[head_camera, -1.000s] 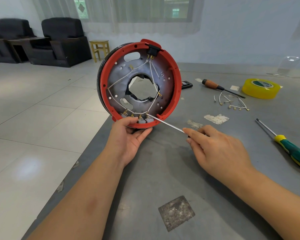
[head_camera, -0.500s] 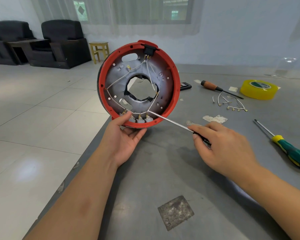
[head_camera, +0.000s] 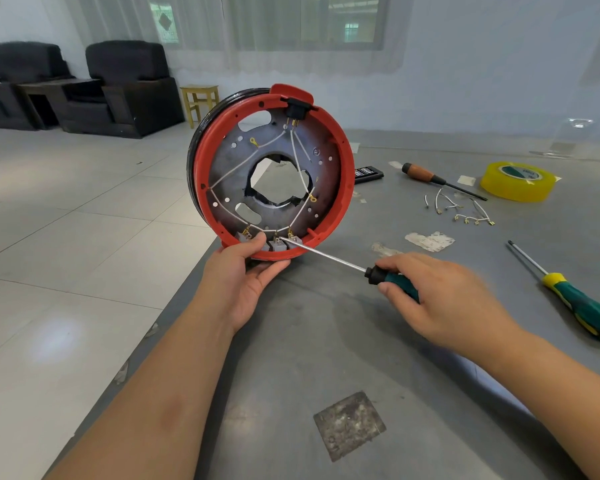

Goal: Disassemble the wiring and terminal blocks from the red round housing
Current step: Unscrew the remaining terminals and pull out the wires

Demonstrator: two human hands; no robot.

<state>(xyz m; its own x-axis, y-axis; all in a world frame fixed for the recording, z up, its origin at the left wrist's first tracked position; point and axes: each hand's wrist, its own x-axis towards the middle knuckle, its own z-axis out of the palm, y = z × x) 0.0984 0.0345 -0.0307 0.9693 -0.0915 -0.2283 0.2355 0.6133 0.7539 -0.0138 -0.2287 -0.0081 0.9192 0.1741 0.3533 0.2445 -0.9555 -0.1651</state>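
The red round housing (head_camera: 343, 174) stands upright on its edge at the grey table's left side, open face toward me. My left hand (head_camera: 246, 271) grips its bottom rim, thumb inside. White wires (head_camera: 229, 174) run across the grey inner plate from a black switch (head_camera: 296, 110) at the top to grey terminal blocks (head_camera: 278, 244) at the bottom. My right hand (head_camera: 433, 296) holds a green-handled screwdriver (head_camera: 329, 256) whose tip touches the middle terminal block.
On the grey table (head_camera: 326, 341) at the right lie removed wires (head_camera: 465, 211), a wooden-handled screwdriver (head_camera: 430, 178), a yellow tape roll (head_camera: 516, 181), a green-yellow screwdriver (head_camera: 575, 303) and a black bit case (head_camera: 368, 173). The table's left edge drops to a tiled floor.
My right hand has slid back along the screwdriver from the shaft to the handle. The housing has turned slightly in my left hand; the tip stays at the terminal blocks.
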